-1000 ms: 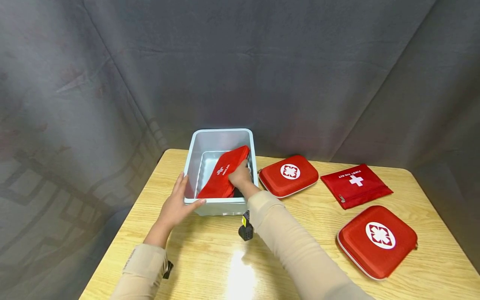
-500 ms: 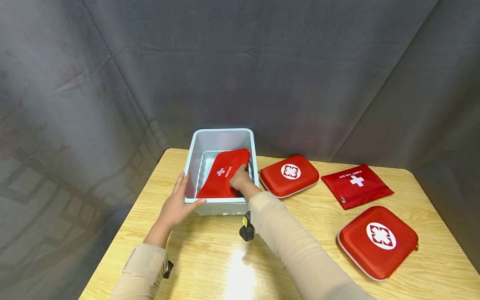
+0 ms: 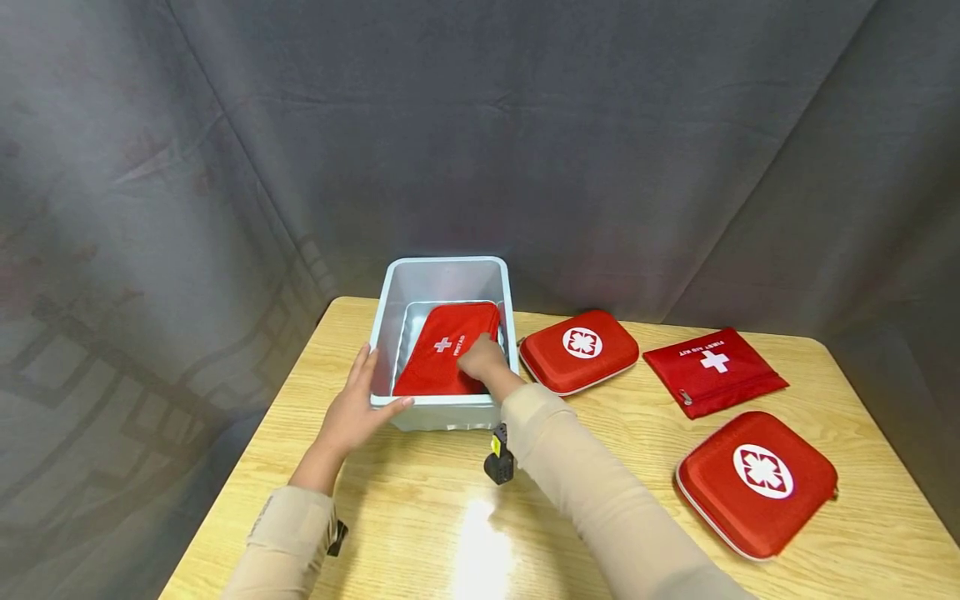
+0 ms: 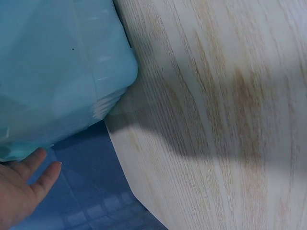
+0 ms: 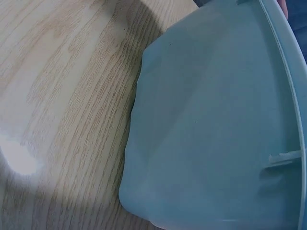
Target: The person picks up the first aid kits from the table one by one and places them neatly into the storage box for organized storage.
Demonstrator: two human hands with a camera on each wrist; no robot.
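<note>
A pale blue-grey plastic bin (image 3: 442, 402) stands near the table's back left. Inside lies a red first aid pouch (image 3: 427, 367) with a white cross and lettering, nearly flat across the bin's floor. My right hand (image 3: 483, 362) reaches into the bin and holds the pouch by its right side; most of its fingertips are hidden. My left hand (image 3: 356, 412) rests at the bin's front left corner, thumb along the front rim and straight fingers against the left side. In the left wrist view, spread fingers (image 4: 47, 179) show beside the bin (image 4: 72, 86).
To the right of the bin lie a small red hard case (image 3: 611, 350), a flat red zip pouch (image 3: 693, 392) and a larger red hard case (image 3: 795, 512). The wooden table (image 3: 420, 517) carries them all. A dark grey curtain (image 3: 480, 150) hangs behind it.
The pouch, raised and slanted at first, has sunk and flattened into the bin, with my right hand shifting slightly right along with it. My left hand has stayed at the bin's corner.
</note>
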